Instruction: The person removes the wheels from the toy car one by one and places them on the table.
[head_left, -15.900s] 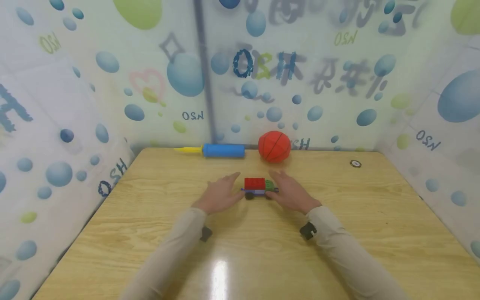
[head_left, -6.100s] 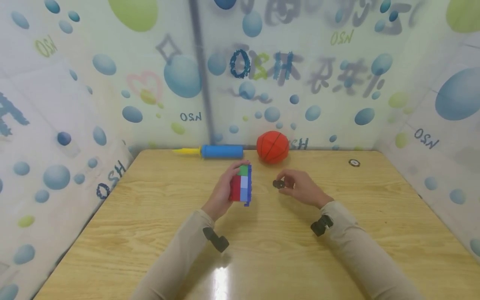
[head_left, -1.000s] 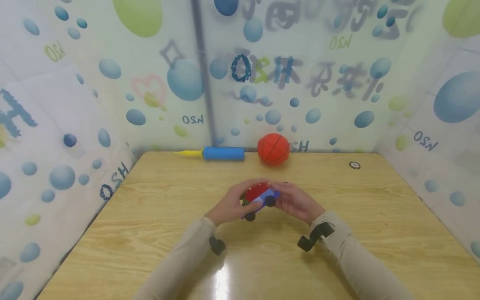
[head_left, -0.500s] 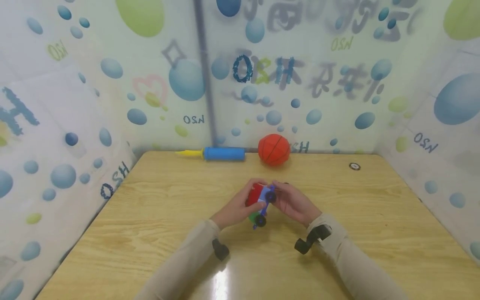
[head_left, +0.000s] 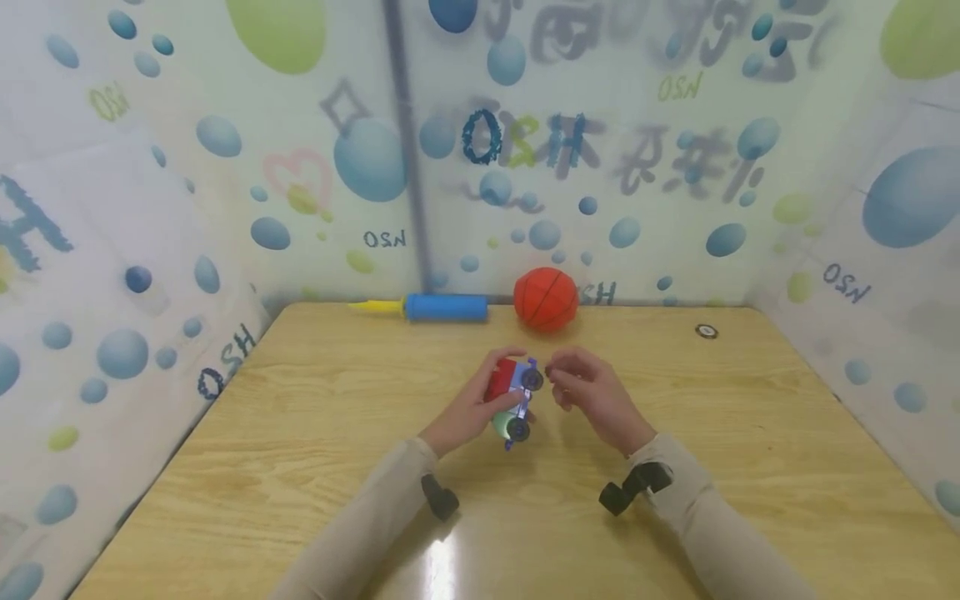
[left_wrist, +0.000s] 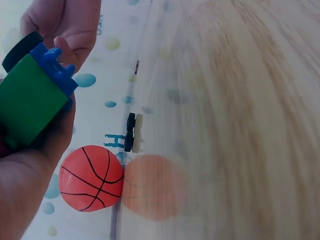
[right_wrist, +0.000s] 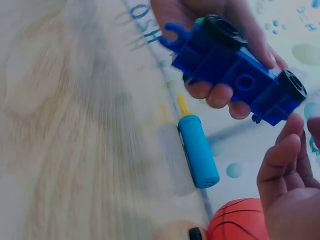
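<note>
Behind the wooden table (head_left: 300, 500), the dotted wall (head_left: 450, 208) repeats "H2O" in mirrored print, while the grey script is too faint to read. The left hand (head_left: 471, 413) grips the toy truck (right_wrist: 227, 70) above the table, 2 wheels (head_left: 517, 430) showing along 1 side and none visible opposite; the right hand (head_left: 598, 402) curls its fingers just beside it, whether pinching anything I cannot tell. Wheel-fitting seems in hand, so the next move probably calls for a steady left hold and careful wheel-to-axle alignment; the small disc's (head_left: 706, 331) marking is illegible.
</note>
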